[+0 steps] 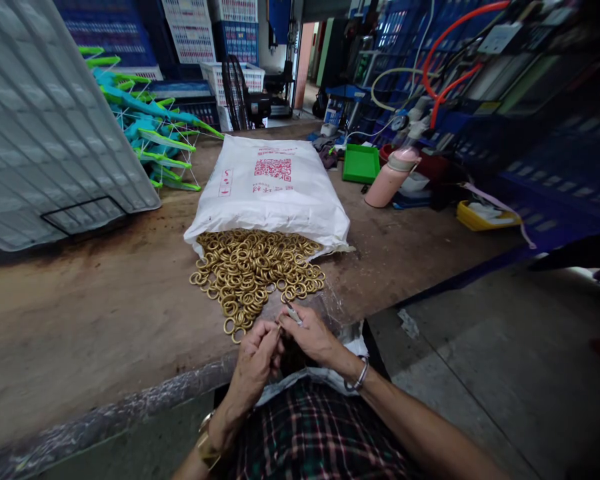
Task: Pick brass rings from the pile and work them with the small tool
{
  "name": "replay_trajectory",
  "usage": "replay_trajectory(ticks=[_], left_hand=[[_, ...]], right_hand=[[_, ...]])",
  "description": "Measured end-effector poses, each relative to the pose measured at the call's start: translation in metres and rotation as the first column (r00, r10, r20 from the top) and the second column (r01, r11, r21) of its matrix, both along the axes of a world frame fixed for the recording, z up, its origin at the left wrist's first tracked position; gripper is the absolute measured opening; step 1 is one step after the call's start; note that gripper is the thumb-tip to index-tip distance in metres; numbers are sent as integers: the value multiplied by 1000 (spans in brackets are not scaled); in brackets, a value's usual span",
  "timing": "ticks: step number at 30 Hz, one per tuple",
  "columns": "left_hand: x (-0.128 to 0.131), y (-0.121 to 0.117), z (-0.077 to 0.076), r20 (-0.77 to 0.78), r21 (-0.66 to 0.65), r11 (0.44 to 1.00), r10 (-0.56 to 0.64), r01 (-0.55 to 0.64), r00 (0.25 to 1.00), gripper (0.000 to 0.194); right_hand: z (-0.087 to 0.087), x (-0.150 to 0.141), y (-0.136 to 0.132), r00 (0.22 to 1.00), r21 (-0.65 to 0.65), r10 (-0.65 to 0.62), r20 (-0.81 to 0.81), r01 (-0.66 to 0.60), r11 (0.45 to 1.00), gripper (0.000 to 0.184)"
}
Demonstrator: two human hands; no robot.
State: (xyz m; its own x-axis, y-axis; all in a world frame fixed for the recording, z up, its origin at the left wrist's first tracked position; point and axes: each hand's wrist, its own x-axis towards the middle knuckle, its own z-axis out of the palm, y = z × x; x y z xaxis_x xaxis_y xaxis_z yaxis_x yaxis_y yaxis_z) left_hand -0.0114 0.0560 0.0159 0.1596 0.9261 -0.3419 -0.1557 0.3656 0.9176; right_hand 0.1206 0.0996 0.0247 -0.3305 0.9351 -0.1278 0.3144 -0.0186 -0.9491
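Observation:
A heap of brass-coloured rings (250,267) spills from the mouth of a white woven sack (275,193) onto the table. At the heap's near edge, my left hand (260,347) is closed, pinching a brass ring (279,327) that is mostly hidden by the fingers. Close beside it and nearly touching, my right hand (313,337) is closed around a small light-grey tool (294,314) with a dark end. The tool's exact kind cannot be made out. Both hands are over the table's front edge, above my lap.
A pale ribbed plastic crate (65,133) stands at left, near teal and lime-green plastic parts (150,127). On the right are a pink bottle (391,179), a green tray (361,164) and a yellow tray (487,216). The wooden table (105,313) has a plastic-wrapped front edge.

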Motion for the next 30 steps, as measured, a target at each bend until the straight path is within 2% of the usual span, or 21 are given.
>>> replay_trajectory(ticks=[3,6,9,12,17,24,27,30], left_hand=[[2,-3,-1,46,-7,1000,6,-6,999,30],[3,-4,-2,61,-17,999,31,-30,998,30],[3,-3,-1,63,11,998,64,-65,996,30],[1,-2,1,53,50,995,81,-84,995,30],[1,-2,5,6,38,993,112,-112,994,30],[3,-3,2,-44,38,991,129,-128,991,30],[2,-4,-2,-74,95,988,131,-124,989,32],[1,-10,3,-104,160,982,114,-97,988,34]], right_hand=[[-2,2,0,999,26,-29,29,28,999,19],[-3,5,-2,984,132,-60,169,38,991,20],[-4,8,-7,933,230,1,359,-90,969,17],[-5,10,-14,851,268,66,521,-236,934,15],[-4,9,-18,789,292,68,611,-305,907,22],[-4,8,-18,738,268,58,673,-316,910,23],[-4,9,-18,715,221,102,692,-344,913,22],[-3,13,-15,695,166,173,698,-393,905,20]])
